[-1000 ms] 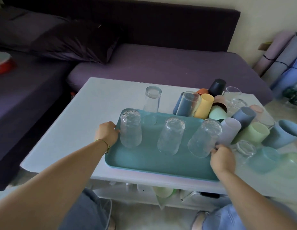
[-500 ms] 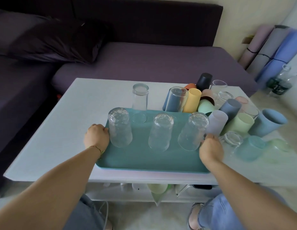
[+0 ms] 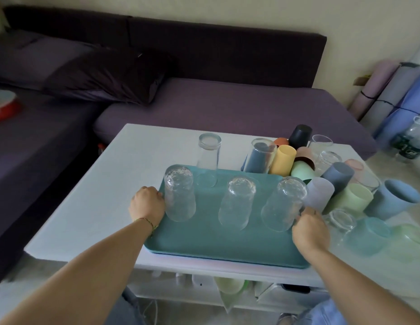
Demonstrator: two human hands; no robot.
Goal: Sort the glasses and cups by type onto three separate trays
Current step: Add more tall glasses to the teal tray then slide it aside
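Note:
A teal tray lies on the white table near its front edge. Three clear textured glasses stand upside down on it: left, middle, right. My left hand grips the tray's left rim. My right hand grips its right rim. A tall clear glass stands upside down just behind the tray. To the right lies a heap of coloured plastic cups and more clear glasses.
A purple sofa with a dark pillow runs behind and left of the table. A red bowl sits on the sofa at far left. Rolled mats and bottles stand at right. A shelf under the table holds items.
Both hands keep their grip on the tray's rims. The view has shifted sideways and back; the tray and glasses show no clear movement on the table.

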